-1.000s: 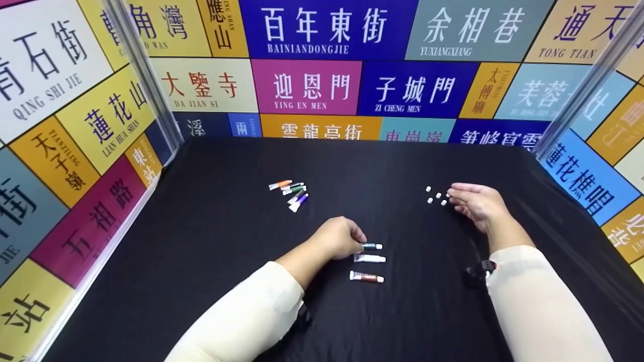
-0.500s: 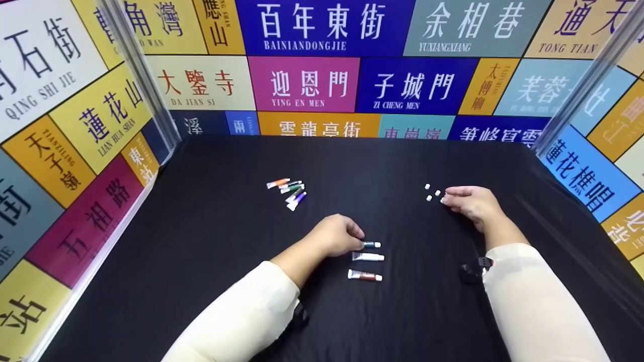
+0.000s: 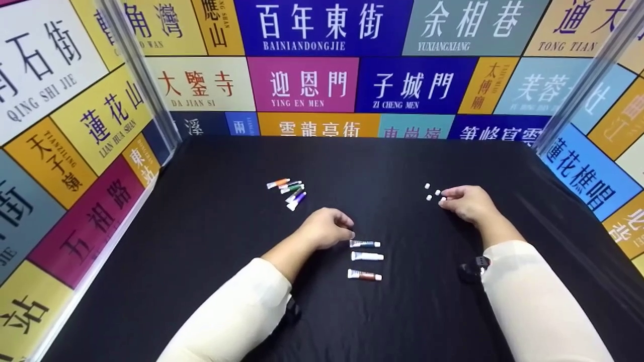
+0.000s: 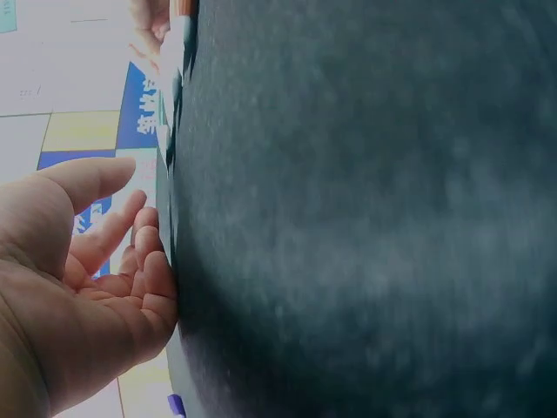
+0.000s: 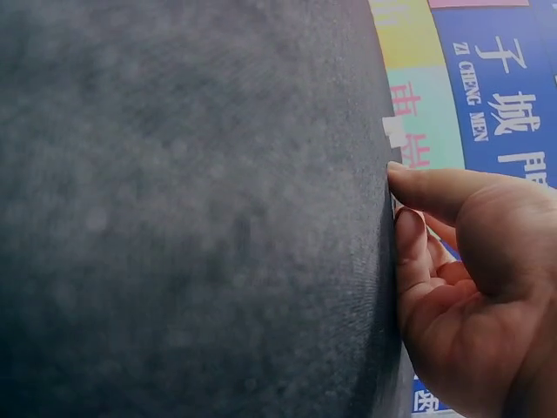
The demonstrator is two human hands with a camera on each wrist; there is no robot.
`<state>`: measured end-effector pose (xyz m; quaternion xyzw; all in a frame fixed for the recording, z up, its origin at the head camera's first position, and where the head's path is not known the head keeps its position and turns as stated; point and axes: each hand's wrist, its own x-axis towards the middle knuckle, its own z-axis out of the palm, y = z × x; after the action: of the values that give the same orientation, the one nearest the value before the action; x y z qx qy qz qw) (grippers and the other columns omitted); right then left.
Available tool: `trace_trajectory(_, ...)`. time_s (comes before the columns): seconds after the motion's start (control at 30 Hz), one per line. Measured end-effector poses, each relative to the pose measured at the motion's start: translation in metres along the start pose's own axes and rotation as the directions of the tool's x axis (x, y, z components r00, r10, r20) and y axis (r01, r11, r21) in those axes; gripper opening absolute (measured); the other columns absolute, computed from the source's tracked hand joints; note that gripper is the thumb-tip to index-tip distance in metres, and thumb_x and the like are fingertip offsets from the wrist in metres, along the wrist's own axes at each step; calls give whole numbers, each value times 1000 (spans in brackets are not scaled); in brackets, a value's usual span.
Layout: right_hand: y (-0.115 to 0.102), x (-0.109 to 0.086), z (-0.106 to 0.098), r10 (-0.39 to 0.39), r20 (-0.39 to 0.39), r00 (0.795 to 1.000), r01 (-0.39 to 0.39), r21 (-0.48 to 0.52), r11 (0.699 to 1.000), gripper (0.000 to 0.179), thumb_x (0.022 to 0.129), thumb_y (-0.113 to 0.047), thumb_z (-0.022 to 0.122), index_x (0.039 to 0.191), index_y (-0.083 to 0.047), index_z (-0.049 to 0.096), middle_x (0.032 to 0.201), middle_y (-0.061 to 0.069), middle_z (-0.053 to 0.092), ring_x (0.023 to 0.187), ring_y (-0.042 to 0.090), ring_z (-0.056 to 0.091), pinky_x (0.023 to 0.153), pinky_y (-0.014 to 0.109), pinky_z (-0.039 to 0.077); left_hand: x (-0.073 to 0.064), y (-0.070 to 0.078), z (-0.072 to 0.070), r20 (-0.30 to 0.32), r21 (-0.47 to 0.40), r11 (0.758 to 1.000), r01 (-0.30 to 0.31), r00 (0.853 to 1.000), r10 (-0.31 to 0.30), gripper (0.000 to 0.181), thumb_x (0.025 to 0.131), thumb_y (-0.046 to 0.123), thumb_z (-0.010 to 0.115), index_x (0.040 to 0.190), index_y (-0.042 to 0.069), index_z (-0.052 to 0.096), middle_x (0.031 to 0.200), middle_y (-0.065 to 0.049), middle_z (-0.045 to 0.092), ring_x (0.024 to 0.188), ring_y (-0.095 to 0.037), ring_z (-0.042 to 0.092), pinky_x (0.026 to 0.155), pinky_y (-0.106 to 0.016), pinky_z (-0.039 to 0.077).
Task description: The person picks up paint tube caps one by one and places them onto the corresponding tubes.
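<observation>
Three small paint tubes lie in a column on the black cloth in the head view: dark blue (image 3: 365,244), white (image 3: 367,256) and reddish-brown (image 3: 365,275). Just above and left of the dark blue tube is my left hand (image 3: 327,229), holding nothing. The left wrist view shows its thumb apart from its loosely bent fingers. On the right, my right hand (image 3: 468,203) has thumb and forefinger around a small white cap-like piece (image 3: 443,199), seemingly pinching it. Similar white pieces (image 3: 427,186) lie beside its fingertips. My right palm hides whatever is beneath it.
A loose pile of paint tubes (image 3: 296,200), orange, green and purple among them, lies at the back left. Printed panels (image 3: 307,83) with large characters wall the cloth-covered table (image 3: 226,226) at the back and sides.
My left hand has let go of the dark blue tube and drawn back up and left, baring the tube's whole length. My right fingertips have shifted slightly left, closer to the white pieces.
</observation>
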<state>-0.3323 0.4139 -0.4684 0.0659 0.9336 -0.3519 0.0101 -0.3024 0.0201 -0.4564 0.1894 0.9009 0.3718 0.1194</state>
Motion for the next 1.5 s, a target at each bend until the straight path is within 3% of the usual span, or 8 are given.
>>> trace_trajectory(0.17, 1, -1, 0, -28, -7, 1000, 27, -78, 997, 38, 97, -25, 74, 126, 0, 76, 132, 26, 72, 119, 36, 65, 106, 43, 48, 3, -8, -7, -44, -25, 999, 26, 999, -27, 26, 88, 23, 81, 112, 12, 81, 107, -4, 80, 99, -18, 68, 99, -35, 56)
trace_trajectory(0.3, 2, -1, 1, -5, -26, 1000, 4, -39, 999, 36, 98, -24, 75, 123, 1, 78, 121, 20, 78, 103, 25, 69, 92, 31, 54, 6, -18, -16, -115, -56, 997, 56, 991, -63, 27, 89, 22, 81, 114, 11, 81, 107, -6, 80, 101, -21, 70, 98, -36, 56)
trace_trajectory(0.47, 3, -2, 2, 38, -8, 999, -37, 98, 995, 39, 98, -23, 77, 127, 3, 75, 90, -9, 75, 75, 4, 65, 68, 17, 54, 11, -34, -29, -230, -94, 990, 106, 965, -125, 31, 91, 21, 81, 119, 9, 79, 114, -9, 81, 110, -25, 73, 103, -38, 56)
trace_trajectory(0.67, 5, -5, 2, 39, 10, 999, -40, 127, 991, 42, 100, -27, 76, 131, 1, 74, 93, -14, 74, 80, 6, 68, 71, 18, 56, 14, -54, -42, -296, -120, 983, 138, 940, -168, 38, 90, 20, 81, 125, 7, 76, 123, -11, 79, 118, -27, 73, 109, -40, 54)
trace_trajectory(0.9, 0, -10, 3, 38, 6, 999, -38, 204, 978, 45, 100, -29, 76, 133, 2, 72, 98, -14, 75, 84, 6, 72, 76, 18, 59, 16, -63, -52, -333, -127, 978, 165, 922, -199, 41, 87, 18, 83, 127, 6, 77, 125, -11, 79, 118, -25, 74, 109, -39, 54)
trace_trajectory(1.13, -19, -25, 1, 17, -45, 999, -5, 254, 967, 48, 101, -36, 75, 135, -3, 72, 95, -22, 73, 88, 9, 74, 78, 21, 59, 19, -69, -57, -349, -107, 977, 186, 913, -212, 38, 87, 15, 82, 124, 7, 78, 121, -10, 81, 115, -25, 74, 107, -39, 55)
trace_trajectory(1.37, -46, -44, -1, -54, -94, 994, 89, 430, 898, 43, 101, -26, 75, 134, 0, 71, 97, -24, 76, 84, 1, 72, 82, 17, 61, 22, -71, -60, -354, -57, 973, 225, 906, -231, 35, 88, 18, 83, 122, 10, 80, 116, -7, 82, 113, -25, 74, 105, -38, 55)
trace_trajectory(1.5, -63, -54, -7, -111, -121, 986, 156, 480, 863, 30, 101, -22, 76, 126, -5, 76, 96, -22, 77, 81, 2, 71, 80, 17, 61, 22, -72, -63, -356, -54, 971, 231, 904, -235, 34, 88, 18, 83, 121, 8, 79, 117, -8, 82, 114, -24, 74, 106, -38, 55)
